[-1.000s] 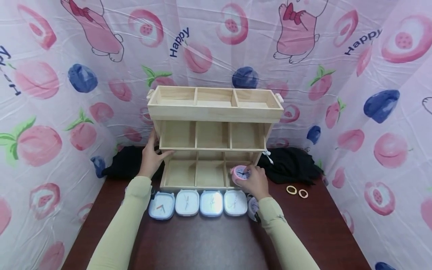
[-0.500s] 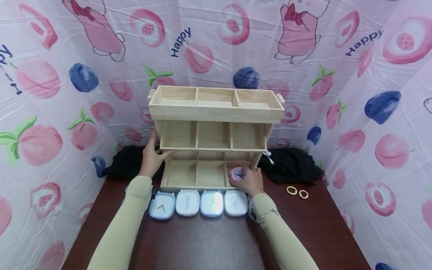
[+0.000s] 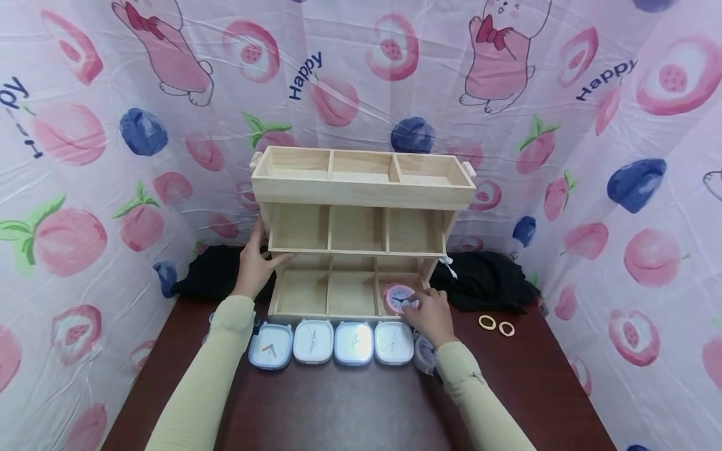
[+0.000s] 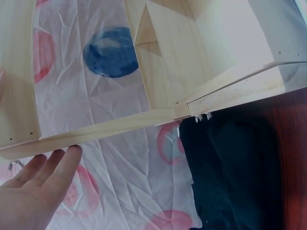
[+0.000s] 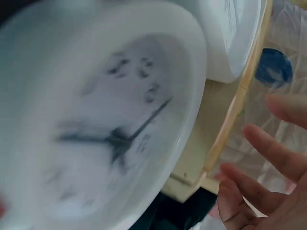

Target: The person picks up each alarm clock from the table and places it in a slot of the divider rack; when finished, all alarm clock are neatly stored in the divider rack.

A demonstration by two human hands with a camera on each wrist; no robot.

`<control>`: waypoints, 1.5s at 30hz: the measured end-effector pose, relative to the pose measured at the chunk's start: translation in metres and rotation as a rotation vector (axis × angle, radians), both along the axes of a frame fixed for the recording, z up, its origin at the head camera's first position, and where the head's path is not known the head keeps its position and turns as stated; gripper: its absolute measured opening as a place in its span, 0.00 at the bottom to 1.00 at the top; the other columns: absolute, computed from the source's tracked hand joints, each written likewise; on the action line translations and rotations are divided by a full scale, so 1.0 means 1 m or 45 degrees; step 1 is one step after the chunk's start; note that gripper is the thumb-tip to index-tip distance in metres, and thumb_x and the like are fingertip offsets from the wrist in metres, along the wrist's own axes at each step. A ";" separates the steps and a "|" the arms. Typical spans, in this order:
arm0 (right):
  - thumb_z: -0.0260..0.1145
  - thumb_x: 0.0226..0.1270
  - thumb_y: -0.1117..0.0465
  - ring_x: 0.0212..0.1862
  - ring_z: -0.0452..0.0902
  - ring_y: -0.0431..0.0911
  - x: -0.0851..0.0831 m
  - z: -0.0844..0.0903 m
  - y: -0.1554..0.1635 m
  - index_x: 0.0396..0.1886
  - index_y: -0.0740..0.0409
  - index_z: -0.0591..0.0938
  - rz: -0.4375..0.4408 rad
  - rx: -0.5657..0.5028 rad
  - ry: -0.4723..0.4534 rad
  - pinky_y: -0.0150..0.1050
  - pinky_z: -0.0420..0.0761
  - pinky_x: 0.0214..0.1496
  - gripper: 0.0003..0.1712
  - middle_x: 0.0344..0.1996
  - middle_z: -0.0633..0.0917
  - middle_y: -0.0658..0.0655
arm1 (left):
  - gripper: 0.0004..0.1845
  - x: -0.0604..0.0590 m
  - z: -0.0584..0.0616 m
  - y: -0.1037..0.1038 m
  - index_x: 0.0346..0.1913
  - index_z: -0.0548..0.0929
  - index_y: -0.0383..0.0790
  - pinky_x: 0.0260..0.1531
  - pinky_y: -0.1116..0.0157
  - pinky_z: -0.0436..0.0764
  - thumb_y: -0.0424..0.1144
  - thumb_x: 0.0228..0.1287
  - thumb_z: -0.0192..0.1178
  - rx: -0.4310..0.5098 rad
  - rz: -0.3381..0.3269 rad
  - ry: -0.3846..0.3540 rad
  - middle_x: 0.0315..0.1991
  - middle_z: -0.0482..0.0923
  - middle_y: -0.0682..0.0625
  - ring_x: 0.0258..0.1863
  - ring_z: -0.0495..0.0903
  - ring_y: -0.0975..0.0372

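Your left hand [image 3: 255, 266] has not moved: it stays flat against the left side of the wooden shelf [image 3: 361, 191], fingers straight, steadying it. What has changed is on the right. A second ago your right hand [image 3: 431, 313] was carrying the pink clock [image 3: 398, 298] in front of the bottom row; now the clock sits in the bottom right compartment, face toward you, and your fingers [image 3: 414, 305] lie loosely at its lower right edge. From the head view you appear to be letting go, though I cannot tell whether the fingertips still touch it; the right wrist view shows them spread and holding nothing. So this clock looks placed.

Going left to right through the shelf: the top row has 3 compartments, all bare wood; the middle row has 3, also bare; in the bottom row the left and middle ones hold nothing and the right one holds the pink clock.

On the table [image 3: 350, 407], just in front of the shelf, 4 white square clocks [image 3: 335, 342] lie face up in a line, and a 5th clock [image 3: 424, 355] lies partly hidden under your right wrist. Further right lie 2 small rings [image 3: 496, 324].
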State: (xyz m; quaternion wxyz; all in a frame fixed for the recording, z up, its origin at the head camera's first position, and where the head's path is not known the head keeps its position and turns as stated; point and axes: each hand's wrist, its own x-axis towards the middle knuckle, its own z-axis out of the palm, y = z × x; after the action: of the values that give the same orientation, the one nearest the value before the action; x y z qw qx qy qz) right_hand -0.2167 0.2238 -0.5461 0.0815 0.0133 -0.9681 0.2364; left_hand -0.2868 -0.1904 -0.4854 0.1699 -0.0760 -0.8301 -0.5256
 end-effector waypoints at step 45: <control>0.86 0.48 0.54 0.57 0.79 0.65 0.111 -0.035 0.035 0.72 0.44 0.82 -0.121 0.010 -0.198 0.64 0.86 0.51 0.46 0.62 0.77 0.73 | 0.64 0.002 -0.001 0.000 0.87 0.42 0.72 0.72 0.35 0.76 0.36 0.64 0.78 -0.003 0.002 -0.022 0.78 0.67 0.34 0.76 0.71 0.38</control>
State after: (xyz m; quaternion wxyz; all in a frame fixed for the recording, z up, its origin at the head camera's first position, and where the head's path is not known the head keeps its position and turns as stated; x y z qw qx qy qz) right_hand -0.1053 0.2590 -0.5813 0.0169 -0.0507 -0.9720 0.2288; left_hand -0.2851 -0.1906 -0.4868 0.1629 -0.0710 -0.8323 -0.5251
